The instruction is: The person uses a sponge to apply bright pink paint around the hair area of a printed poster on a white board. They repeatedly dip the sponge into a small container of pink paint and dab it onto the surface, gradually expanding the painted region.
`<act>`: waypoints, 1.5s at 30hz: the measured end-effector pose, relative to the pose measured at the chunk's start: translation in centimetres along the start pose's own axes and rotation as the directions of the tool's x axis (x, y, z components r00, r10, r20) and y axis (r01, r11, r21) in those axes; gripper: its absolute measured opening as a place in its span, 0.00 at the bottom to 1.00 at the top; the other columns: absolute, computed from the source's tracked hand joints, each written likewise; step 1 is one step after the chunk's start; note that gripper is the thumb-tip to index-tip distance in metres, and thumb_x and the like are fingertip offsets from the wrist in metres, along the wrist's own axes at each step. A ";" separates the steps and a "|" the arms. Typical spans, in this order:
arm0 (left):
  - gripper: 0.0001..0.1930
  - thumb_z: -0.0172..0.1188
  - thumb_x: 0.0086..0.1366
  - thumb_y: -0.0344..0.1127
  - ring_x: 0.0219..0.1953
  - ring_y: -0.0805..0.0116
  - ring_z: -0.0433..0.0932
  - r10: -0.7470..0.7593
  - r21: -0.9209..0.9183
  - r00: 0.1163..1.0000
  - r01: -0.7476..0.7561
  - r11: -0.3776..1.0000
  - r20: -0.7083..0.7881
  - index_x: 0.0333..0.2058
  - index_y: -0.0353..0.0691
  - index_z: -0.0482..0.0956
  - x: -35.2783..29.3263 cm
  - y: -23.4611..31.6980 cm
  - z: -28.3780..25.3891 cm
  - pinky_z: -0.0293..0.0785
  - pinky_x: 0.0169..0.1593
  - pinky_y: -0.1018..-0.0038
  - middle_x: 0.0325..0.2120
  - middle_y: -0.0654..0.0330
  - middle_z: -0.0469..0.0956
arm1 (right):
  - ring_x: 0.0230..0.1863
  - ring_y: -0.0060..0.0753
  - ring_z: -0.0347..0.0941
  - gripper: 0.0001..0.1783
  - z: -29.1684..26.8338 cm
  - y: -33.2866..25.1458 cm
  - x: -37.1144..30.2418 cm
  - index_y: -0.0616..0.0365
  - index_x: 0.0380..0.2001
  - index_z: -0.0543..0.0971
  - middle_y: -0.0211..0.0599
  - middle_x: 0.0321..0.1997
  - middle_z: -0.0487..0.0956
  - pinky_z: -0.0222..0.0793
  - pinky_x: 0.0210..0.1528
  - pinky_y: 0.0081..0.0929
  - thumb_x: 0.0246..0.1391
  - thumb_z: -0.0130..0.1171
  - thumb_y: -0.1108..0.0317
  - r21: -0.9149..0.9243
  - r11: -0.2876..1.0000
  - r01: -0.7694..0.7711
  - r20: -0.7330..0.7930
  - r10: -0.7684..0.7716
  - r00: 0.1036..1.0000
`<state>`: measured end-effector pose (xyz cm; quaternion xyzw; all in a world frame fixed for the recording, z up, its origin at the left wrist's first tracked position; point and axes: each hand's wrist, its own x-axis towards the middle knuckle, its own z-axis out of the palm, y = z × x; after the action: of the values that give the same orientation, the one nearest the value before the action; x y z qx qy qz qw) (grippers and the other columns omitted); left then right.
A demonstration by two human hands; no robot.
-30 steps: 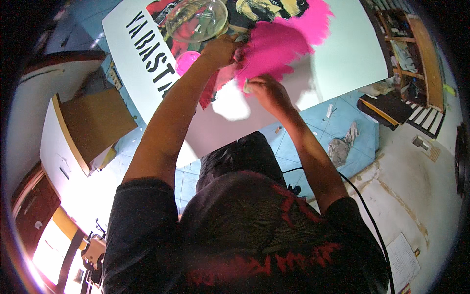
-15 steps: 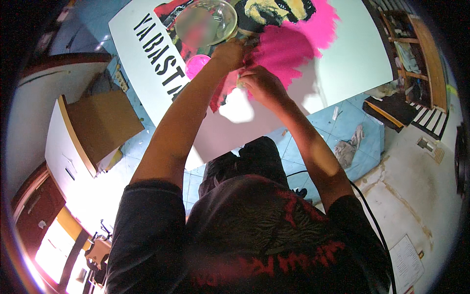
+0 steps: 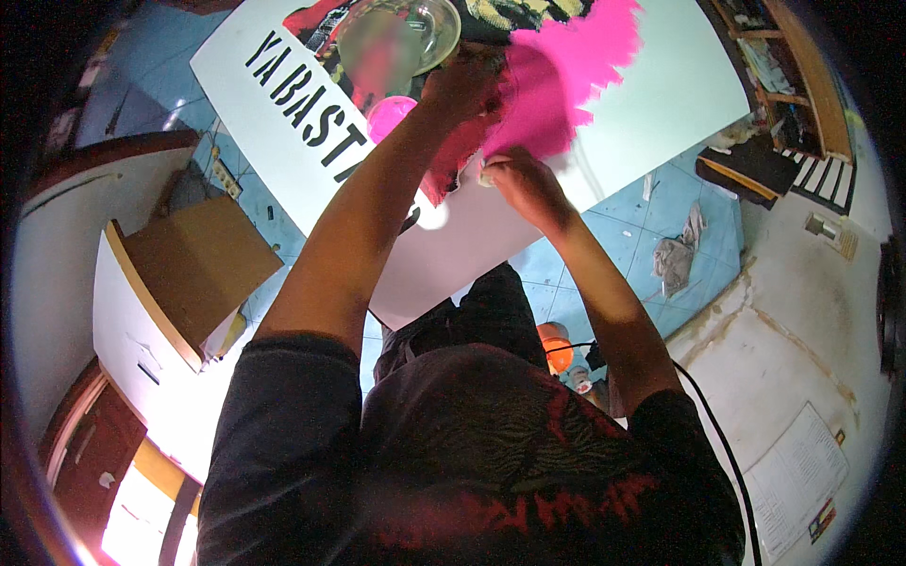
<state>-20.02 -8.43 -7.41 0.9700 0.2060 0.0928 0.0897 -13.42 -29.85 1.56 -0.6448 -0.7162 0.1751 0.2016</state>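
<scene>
A large white board [image 3: 661, 118] lies in front of me, painted with bold black lettering, a vivid pink area [image 3: 543, 104] and red, black and yellowish picture parts. My left hand [image 3: 462, 90] reaches over the painted middle, beside the pink area; its fingers are dark in shadow, so what they hold is unclear. Nearer to me, my right hand [image 3: 527, 187] is closed at the lower edge of the pink, with a small pale thing [image 3: 487, 175] at its fingertips. Left of my left hand are a clear round plastic container [image 3: 442, 36] and a bright pink pot [image 3: 389, 117].
Blue floor tiles [image 3: 623, 247] surround the board. A grey rag [image 3: 675, 257] lies on the floor at right, near wooden shelving [image 3: 813, 85]. A white and brown cabinet [image 3: 203, 264] stands at left. An orange round thing [image 3: 558, 354] and a black cable [image 3: 708, 406] are near my right arm.
My right hand has moved slightly right and toward me. The view has shifted a little, and the orange thing now shows beside my leg. My left hand stays over the painting, now more shadowed.
</scene>
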 end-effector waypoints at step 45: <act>0.20 0.60 0.64 0.38 0.53 0.45 0.75 -0.047 -0.386 0.961 -0.065 0.920 -0.274 0.52 0.38 0.74 -7.1 0.5 -7.5 0.73 0.55 0.58 0.49 0.45 0.76 | 0.44 0.26 0.78 0.17 -4.0 -1.3 -4.9 0.66 0.47 0.81 0.38 0.44 0.83 0.72 0.50 0.26 0.59 0.64 0.67 0.867 0.451 -0.211 -0.207 0.711 0.672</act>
<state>-27.81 -10.77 -1.10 0.9107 0.1892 0.2677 0.2513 -12.08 -34.92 5.33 -0.6849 -0.2552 0.3279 0.5986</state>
